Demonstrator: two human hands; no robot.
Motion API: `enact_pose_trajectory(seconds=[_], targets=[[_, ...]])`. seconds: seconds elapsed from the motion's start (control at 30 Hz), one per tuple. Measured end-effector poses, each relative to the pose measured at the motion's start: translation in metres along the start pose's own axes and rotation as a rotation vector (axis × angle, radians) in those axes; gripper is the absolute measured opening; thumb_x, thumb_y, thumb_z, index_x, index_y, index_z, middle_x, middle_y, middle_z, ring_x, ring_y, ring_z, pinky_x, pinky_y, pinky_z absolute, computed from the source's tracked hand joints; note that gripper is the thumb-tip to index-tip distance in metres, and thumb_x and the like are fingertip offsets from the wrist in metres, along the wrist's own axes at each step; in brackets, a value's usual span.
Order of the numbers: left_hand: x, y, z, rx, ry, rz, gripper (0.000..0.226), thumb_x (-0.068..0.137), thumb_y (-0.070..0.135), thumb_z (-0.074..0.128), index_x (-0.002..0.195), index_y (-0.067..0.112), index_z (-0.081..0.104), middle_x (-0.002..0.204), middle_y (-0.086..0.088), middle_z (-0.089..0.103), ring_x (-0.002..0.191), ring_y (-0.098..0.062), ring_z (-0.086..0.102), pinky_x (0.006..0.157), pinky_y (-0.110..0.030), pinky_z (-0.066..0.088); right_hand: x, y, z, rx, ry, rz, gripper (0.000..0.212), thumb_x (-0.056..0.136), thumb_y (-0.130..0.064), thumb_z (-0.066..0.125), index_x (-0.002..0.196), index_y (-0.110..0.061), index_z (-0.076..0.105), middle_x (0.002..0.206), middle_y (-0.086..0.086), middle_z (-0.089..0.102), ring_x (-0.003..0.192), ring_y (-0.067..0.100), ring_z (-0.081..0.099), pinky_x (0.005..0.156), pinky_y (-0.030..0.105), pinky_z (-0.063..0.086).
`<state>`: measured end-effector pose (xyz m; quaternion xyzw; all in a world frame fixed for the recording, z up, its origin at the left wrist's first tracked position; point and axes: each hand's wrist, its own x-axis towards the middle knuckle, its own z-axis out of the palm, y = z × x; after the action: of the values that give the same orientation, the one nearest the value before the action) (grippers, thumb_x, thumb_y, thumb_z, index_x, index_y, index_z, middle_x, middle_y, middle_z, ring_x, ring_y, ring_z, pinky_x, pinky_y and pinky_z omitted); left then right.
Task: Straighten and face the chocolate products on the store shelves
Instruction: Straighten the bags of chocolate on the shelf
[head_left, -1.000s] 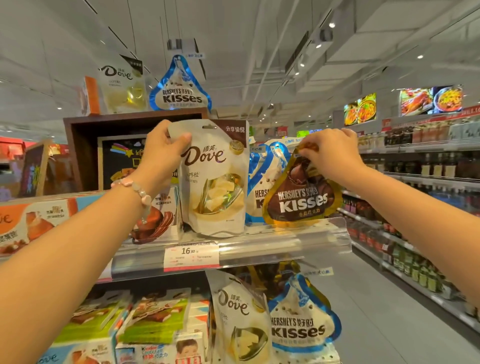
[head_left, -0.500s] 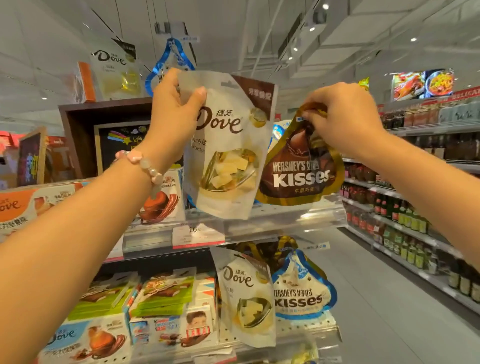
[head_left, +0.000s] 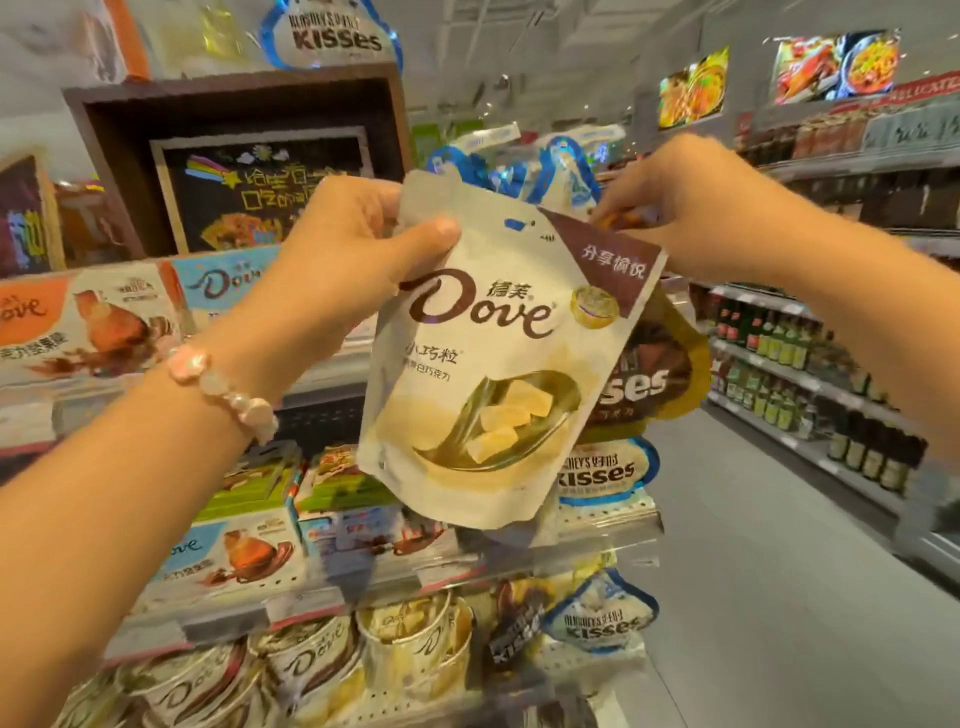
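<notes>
Seemingly mid-job, the head view, the only one here, shows both hands raised in front of the chocolate shelving, each with a pouch lifted clear of any shelf. The left hand (head_left: 358, 244) grips the top left corner of the white Dove pouch (head_left: 493, 374), thumb pressed across its front and the other fingers curled behind; the pouch hangs tilted, its label towards the camera. The right hand (head_left: 691, 208) has its fingers curled and pinches the top of the brown Kisses pouch (head_left: 660, 379), which hangs behind and to the right of the Dove pouch and is largely covered by it. As a judgement, the facing is only partly done: two products are in hand and belong back on a shelf front, and the Dove tubs (head_left: 311, 670) on the lowest visible tier lean at odd angles, while the Dove boxes (head_left: 88, 322) at upper left and the blue Kisses pouch (head_left: 597, 473) on the middle shelf (head_left: 519, 551) already show their fronts. Much is hard to read: motion blur smears the shelf edges and price tags, the right fingertips are hidden behind the Dove pouch's corner, and the empty slots meant for either pouch cannot be made out.
</notes>
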<state>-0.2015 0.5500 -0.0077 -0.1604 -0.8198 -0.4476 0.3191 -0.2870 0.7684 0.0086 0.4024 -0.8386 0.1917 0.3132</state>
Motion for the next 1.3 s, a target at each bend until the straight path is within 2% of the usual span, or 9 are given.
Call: enact_pose_trajectory(seconds=[0.1, 0.27, 0.47, 0.67, 0.77, 0.83, 1.0, 1.17, 1.3], targets=[[-0.016, -0.019, 0.001, 0.032, -0.099, -0.090, 0.020, 0.086, 0.016, 0.063, 0.068, 0.022, 0.070, 0.070, 0.008, 0.071, 0.068, -0.005, 0.064, 0.065, -0.021, 0.052, -0.009, -0.010, 0.015, 0.013, -0.081, 0.002, 0.017, 0.082, -0.013, 0.067, 0.098, -0.010, 0.073, 0.092, 0.007, 0.070, 0.083, 0.017, 0.060, 0.074, 0.023, 0.042], [-0.047, -0.051, 0.015, -0.007, -0.372, -0.164, 0.011, 0.075, 0.022, 0.066, 0.080, 0.017, 0.074, 0.115, 0.014, 0.064, 0.102, 0.001, 0.062, 0.082, -0.020, 0.053, -0.022, -0.023, 0.037, 0.135, -0.210, -0.011, 0.014, 0.080, -0.018, 0.071, 0.094, -0.016, 0.073, 0.070, -0.008, 0.061, 0.062, -0.003, 0.053, 0.057, 0.007, 0.036], [-0.082, -0.070, 0.033, -0.028, -0.488, -0.231, 0.026, 0.082, 0.020, 0.062, 0.092, 0.000, 0.073, 0.093, -0.003, 0.073, 0.085, -0.013, 0.069, 0.073, -0.020, 0.053, -0.042, -0.031, 0.069, 0.315, -0.261, -0.001, 0.010, 0.081, -0.017, 0.070, 0.090, -0.016, 0.074, 0.075, -0.011, 0.066, 0.065, -0.009, 0.055, 0.061, 0.004, 0.039], [-0.096, -0.089, 0.049, -0.001, -0.385, -0.283, 0.029, 0.078, 0.031, 0.062, 0.084, 0.005, 0.075, 0.078, -0.004, 0.074, 0.074, -0.017, 0.071, 0.069, -0.025, 0.057, -0.054, -0.023, 0.094, 0.492, -0.357, -0.049, 0.016, 0.084, -0.019, 0.067, 0.097, -0.013, 0.073, 0.086, -0.004, 0.072, 0.078, 0.002, 0.062, 0.067, 0.012, 0.048], [-0.098, -0.099, 0.051, -0.001, -0.323, -0.321, 0.025, 0.073, 0.034, 0.064, 0.079, 0.014, 0.076, 0.077, -0.001, 0.074, 0.073, -0.016, 0.071, 0.067, -0.021, 0.056, -0.062, -0.005, 0.104, 0.668, -0.391, 0.003, 0.034, 0.093, -0.035, 0.048, 0.103, -0.011, 0.069, 0.100, 0.013, 0.070, 0.091, 0.018, 0.065, 0.081, 0.031, 0.053], [-0.099, -0.104, 0.051, -0.020, -0.286, -0.367, 0.023, 0.071, 0.034, 0.065, 0.079, 0.017, 0.076, 0.079, -0.003, 0.075, 0.076, -0.018, 0.072, 0.069, -0.024, 0.057, -0.069, 0.013, 0.114, 0.839, -0.401, 0.131, 0.035, 0.099, -0.033, 0.035, 0.100, -0.019, 0.067, 0.098, 0.014, 0.070, 0.087, 0.018, 0.068, 0.079, 0.030, 0.054], [-0.104, -0.113, 0.054, -0.013, -0.180, -0.523, 0.030, 0.069, 0.033, 0.065, 0.081, 0.007, 0.074, 0.081, -0.009, 0.074, 0.079, -0.024, 0.072, 0.072, -0.036, 0.059, -0.088, 0.049, 0.174, 0.735, -0.237, 0.405, 0.010, 0.088, -0.009, 0.053, 0.093, -0.013, 0.060, 0.078, -0.003, 0.063, 0.071, 0.011, 0.058, 0.066, 0.026, 0.047], [-0.110, -0.120, 0.060, 0.086, -0.052, -0.655, 0.022, 0.075, 0.024, 0.069, 0.079, 0.003, 0.074, 0.077, -0.009, 0.074, 0.075, -0.026, 0.071, 0.070, -0.041, 0.059, -0.100, 0.053, 0.233, 0.638, -0.207, 0.461, 0.056, 0.077, -0.033, 0.071, 0.125, -0.015, 0.047, 0.110, -0.005, 0.050, 0.101, 0.009, 0.048, 0.081, 0.020, 0.040], [-0.113, -0.119, 0.060, 0.070, -0.046, -0.660, 0.014, 0.078, 0.024, 0.067, 0.077, 0.012, 0.075, 0.077, -0.005, 0.074, 0.074, -0.021, 0.072, 0.061, -0.028, 0.059, -0.087, 0.041, 0.258, 0.790, -0.236, 0.564, 0.046, 0.085, -0.033, 0.065, 0.123, -0.010, 0.055, 0.119, 0.007, 0.062, 0.111, 0.022, 0.056, 0.093, 0.037, 0.047]])
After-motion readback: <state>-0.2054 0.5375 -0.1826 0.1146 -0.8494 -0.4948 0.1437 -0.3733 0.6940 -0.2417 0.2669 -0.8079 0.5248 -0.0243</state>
